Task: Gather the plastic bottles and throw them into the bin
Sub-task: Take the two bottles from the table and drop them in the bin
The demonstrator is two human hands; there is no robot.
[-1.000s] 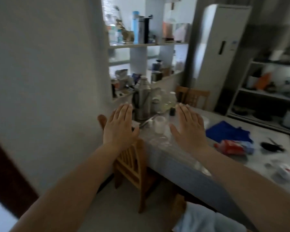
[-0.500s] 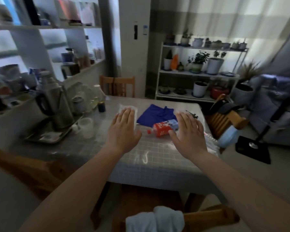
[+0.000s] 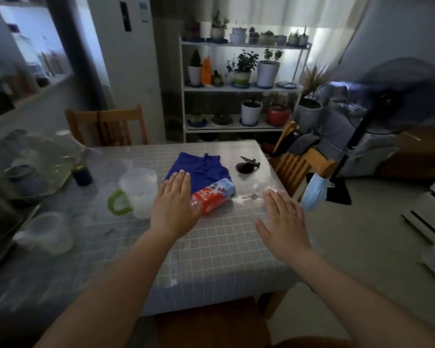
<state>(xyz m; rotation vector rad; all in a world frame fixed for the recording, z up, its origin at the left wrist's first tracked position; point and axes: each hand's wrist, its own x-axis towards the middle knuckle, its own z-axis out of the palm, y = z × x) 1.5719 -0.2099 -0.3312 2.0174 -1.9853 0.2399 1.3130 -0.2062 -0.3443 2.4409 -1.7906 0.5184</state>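
Counter (image 3: 211, 249) with a grey checked cover fills the middle of the view and serves as the landmark. Behind it stands one white plant shelf (image 3: 239, 87) of three levels carrying many potted plants; I cannot count them surely. Two wooden chairs show clearly: one chair (image 3: 106, 124) at the counter's far side, another chair (image 3: 304, 167) at its right side with one blue face mask (image 3: 314, 194) hanging from its back. One dark standing fan (image 3: 399, 96) stands further right of the counter.

On the counter, toward its far half, lies one blue cloth (image 3: 199, 167). Left of centre stands one clear plastic jug (image 3: 138, 192) with a green handle. One plastic bottle (image 3: 214, 197) with a red, white and blue label lies on its side at the counter's middle, just in front of the cloth. One small dark object (image 3: 248, 165) sits near the far right corner; what it is I cannot tell.

Two bare hands reach over the counter, palms down, fingers straight and together. The left hand (image 3: 173, 209) hovers over the bottle's near end, its grip open and empty. The right hand (image 3: 283, 222) hovers over the counter's right edge, apart from the bottle, grip likewise open and holding nothing.
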